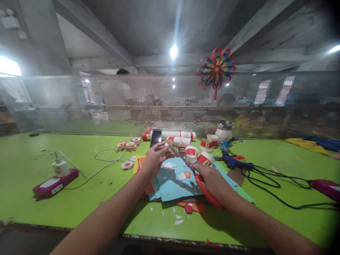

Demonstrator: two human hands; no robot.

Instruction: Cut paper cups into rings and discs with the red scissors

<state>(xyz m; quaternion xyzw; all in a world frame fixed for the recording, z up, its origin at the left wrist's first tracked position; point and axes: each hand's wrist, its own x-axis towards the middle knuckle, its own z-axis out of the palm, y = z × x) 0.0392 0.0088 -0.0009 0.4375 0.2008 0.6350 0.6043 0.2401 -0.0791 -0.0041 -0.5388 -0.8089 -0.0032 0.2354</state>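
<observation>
Red-handled scissors (199, 182) are in the right hand (212, 179), above light-blue paper sheets (170, 191) on the green table (87, 212). No brand or label can be read: the red-banded paper cup (206, 158) beside the blades bears small dark-and-gold marks, and the orange-red scrap (187, 174) on the paper has a pale design, both too small to make out. The scissors' long axis runs slantwise, handles toward the person at lower right, blades pointing away and to the left, toward the left hand (156, 156). That hand is partly curled, thumb and fingertips pinching a small red-and-white piece (170, 148); the right hand's fingers are wrapped around the handles. How far the blades are parted I cannot tell, as they look blurred, but their tips seem to be at or just beside the pinched piece. A blue glue gun (236, 162) lies to the right of the sheets.
</observation>
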